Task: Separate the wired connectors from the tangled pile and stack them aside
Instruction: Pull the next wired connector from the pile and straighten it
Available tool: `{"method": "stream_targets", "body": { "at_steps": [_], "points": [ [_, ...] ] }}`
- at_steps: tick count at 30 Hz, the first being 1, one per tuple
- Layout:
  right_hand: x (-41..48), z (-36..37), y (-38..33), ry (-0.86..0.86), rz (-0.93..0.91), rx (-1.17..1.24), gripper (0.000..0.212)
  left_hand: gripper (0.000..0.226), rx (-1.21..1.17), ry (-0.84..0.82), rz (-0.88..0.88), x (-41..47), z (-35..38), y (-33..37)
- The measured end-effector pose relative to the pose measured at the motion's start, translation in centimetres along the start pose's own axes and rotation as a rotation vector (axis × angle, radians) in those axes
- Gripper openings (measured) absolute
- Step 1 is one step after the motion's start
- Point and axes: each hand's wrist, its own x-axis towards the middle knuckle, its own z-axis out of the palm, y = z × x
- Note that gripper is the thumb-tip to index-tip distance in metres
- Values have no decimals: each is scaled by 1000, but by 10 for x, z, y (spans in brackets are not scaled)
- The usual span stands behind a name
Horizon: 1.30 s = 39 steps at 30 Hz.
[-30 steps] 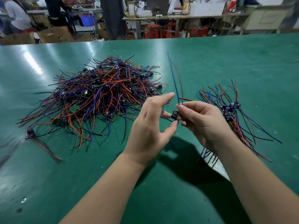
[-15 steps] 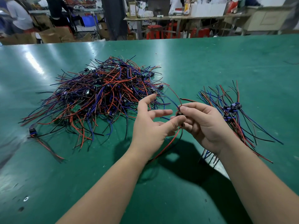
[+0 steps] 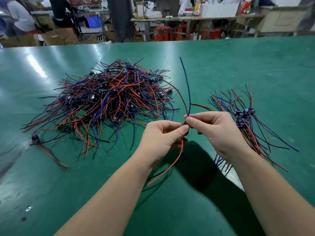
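A big tangled pile (image 3: 109,103) of red, blue and black wired connectors lies on the green table (image 3: 238,65), left of centre. To the right lies a smaller sorted stack (image 3: 245,120), its dark connectors lined up. Between the two, above the table, my left hand (image 3: 163,138) and my right hand (image 3: 218,132) both pinch one small dark wired connector (image 3: 186,124). Its blue and red wires (image 3: 186,87) stick up and away. Another red and black wire pair (image 3: 167,169) hangs down below my left hand.
One stray connector with wires (image 3: 35,138) lies by itself at the left, near the pile. Beyond the table's far edge are cardboard boxes (image 3: 56,37), red stools (image 3: 162,33), a cluttered workbench (image 3: 187,17) and people standing at the back left.
My left hand's fingers have curled in, from spread to pinching the connector together with my right hand. The blue wire has swung upward and the red wire now hangs lower below my left hand.
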Motion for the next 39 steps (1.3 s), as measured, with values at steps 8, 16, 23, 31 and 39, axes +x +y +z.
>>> {"method": "stream_targets", "body": {
  "at_steps": [8,16,23,31,39],
  "points": [
    [3,-11,0,-122,76,-58,10,3,128,-112,-6,-4,0,1],
    [7,-20,-2,-16,189,87,20,6,112,-144,-3,-9,11,-1],
    [16,-47,-15,303,251,404,19,9,116,-279,-26,-14,14,1],
    [26,-72,-7,438,293,596,24,13,412,-431,0,-18,12,-2],
    [24,-60,-5,409,374,453,17,11,-175,-301,-84,-13,12,10]
  ]
}}
